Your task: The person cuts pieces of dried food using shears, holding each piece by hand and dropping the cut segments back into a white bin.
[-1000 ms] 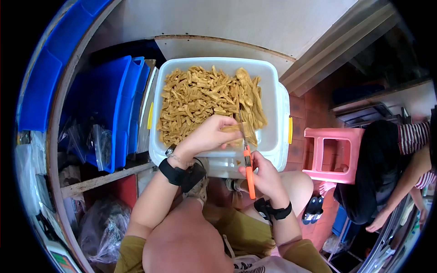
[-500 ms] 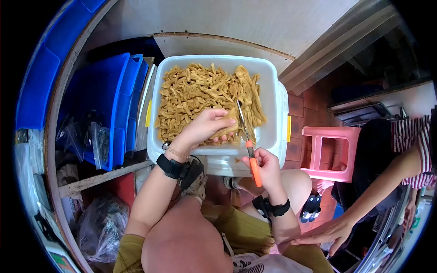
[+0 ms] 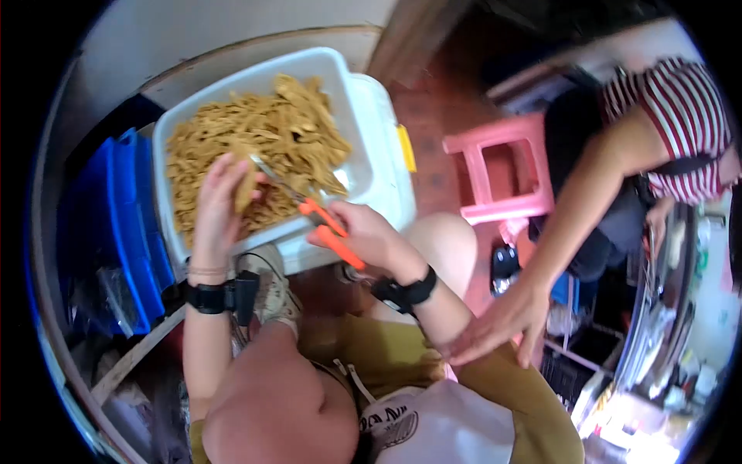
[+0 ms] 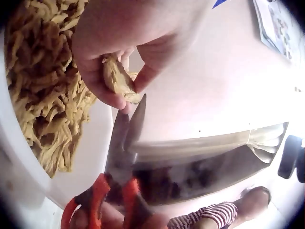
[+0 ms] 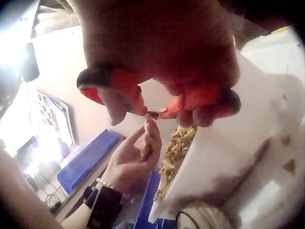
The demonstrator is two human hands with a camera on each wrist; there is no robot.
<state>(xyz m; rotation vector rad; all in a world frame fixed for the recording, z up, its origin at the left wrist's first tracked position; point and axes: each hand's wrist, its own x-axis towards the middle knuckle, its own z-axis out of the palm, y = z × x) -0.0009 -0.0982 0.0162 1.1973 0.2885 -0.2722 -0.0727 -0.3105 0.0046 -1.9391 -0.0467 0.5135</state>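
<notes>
My left hand pinches a folded piece of tan, soft bean-curd-like food between thumb and fingers. With my right hand I hold orange-handled scissors, fingers through the loops. In the left wrist view the scissor blades stand apart, tips right by the piece and the left fingertips. Both hands are over the near side of a white tub. Inside it lies a heap of cut tan strips, with longer pieces on the right side.
Blue bins stand left of the tub. To the right is a pink stool. Another person in a striped shirt reaches in from the right, their hand at my right forearm and thigh. A wall rises behind the tub.
The head view has swung right, so the tub sits farther left. My left hand has turned upward with the piece, and the scissors have opened. The other person's arm has reached in.
</notes>
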